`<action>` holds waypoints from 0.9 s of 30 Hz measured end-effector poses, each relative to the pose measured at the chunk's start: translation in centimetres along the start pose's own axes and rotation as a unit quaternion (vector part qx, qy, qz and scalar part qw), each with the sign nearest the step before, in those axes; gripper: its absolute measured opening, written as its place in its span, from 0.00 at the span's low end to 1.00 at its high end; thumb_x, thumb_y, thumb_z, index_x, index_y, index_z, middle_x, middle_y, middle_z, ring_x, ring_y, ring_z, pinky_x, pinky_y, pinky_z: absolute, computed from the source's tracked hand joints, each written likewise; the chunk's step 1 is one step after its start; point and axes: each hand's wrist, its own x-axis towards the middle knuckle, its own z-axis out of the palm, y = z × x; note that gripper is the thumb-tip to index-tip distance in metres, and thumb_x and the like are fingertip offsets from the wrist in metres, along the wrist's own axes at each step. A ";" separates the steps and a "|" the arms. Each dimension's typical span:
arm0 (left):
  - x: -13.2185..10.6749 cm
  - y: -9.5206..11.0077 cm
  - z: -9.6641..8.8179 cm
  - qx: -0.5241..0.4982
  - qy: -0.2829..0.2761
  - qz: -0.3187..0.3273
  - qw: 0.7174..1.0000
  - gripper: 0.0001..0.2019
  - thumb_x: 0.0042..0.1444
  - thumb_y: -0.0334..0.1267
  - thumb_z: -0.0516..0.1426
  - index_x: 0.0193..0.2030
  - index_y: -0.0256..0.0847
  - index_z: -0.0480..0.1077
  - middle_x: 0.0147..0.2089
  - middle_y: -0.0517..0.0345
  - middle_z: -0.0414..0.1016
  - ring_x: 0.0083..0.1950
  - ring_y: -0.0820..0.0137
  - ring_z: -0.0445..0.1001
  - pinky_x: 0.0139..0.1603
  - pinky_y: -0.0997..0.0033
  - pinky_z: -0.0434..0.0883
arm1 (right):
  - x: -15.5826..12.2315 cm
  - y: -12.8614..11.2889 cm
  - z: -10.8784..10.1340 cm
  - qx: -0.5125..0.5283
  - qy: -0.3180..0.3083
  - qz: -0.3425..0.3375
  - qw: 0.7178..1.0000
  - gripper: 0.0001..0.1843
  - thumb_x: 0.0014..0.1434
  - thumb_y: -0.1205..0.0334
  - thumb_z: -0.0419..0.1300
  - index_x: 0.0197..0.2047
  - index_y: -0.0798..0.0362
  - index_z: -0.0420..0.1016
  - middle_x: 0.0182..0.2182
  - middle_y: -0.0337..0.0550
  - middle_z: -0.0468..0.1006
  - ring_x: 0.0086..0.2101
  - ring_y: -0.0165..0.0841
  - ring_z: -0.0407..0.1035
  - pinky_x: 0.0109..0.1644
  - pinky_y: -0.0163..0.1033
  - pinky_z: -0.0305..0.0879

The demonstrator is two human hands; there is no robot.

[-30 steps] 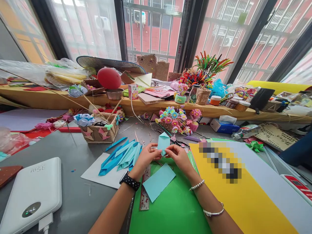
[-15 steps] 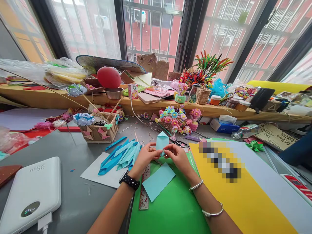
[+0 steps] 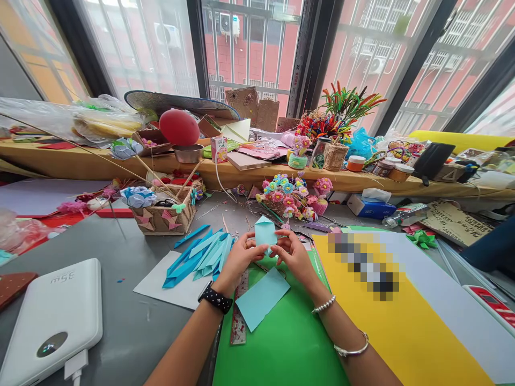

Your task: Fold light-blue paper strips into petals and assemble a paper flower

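Above the green plastic mat (image 3: 281, 343), the left hand (image 3: 237, 260) and right hand (image 3: 295, 257) both pinch a small light-blue folded paper (image 3: 265, 233), holding it up to press its fold.

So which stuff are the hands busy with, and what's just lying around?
In use: left hand and right hand pinch the folded paper; likely also the blue sheet, the blue strips, the green mat.
Lying about, it seems: power bank, balloon, basket, tissue box, yellow sheet.
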 end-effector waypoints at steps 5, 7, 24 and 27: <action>-0.1 0.0 0.4 -0.021 0.016 -0.013 1.000 0.24 0.36 0.34 0.62 0.43 0.36 0.61 0.27 0.62 0.70 0.27 0.76 0.70 0.30 0.77 0.66 | 0.3 0.4 -0.2 -0.015 0.047 0.022 0.999 0.19 0.49 0.49 0.56 0.38 0.53 0.57 0.24 0.37 0.68 0.21 0.28 0.66 0.15 0.29 0.56; -0.2 -0.1 0.5 -0.023 0.026 -0.015 0.999 0.24 0.36 0.34 0.63 0.42 0.36 0.61 0.27 0.62 0.70 0.27 0.75 0.70 0.31 0.76 0.66 | 0.3 0.5 -0.2 -0.018 0.058 0.025 0.998 0.19 0.49 0.47 0.55 0.37 0.53 0.58 0.25 0.37 0.69 0.20 0.27 0.65 0.15 0.30 0.55; -0.1 -0.7 0.6 -0.059 0.030 0.004 0.998 0.21 0.38 0.32 0.62 0.40 0.36 0.60 0.29 0.59 0.73 0.30 0.73 0.71 0.35 0.73 0.67 | -0.2 -0.3 0.4 -0.138 -0.019 -0.001 0.990 0.15 0.53 0.54 0.53 0.19 0.53 0.65 0.13 0.34 0.64 0.15 0.25 0.56 0.20 0.31 0.50; -0.1 -0.5 0.5 -0.064 0.019 -0.006 0.998 0.21 0.38 0.32 0.62 0.40 0.36 0.60 0.30 0.59 0.73 0.30 0.74 0.71 0.35 0.73 0.67 | -0.2 -0.5 0.4 -0.138 -0.027 -0.005 0.990 0.15 0.53 0.56 0.53 0.19 0.53 0.64 0.13 0.34 0.64 0.15 0.25 0.56 0.20 0.31 0.51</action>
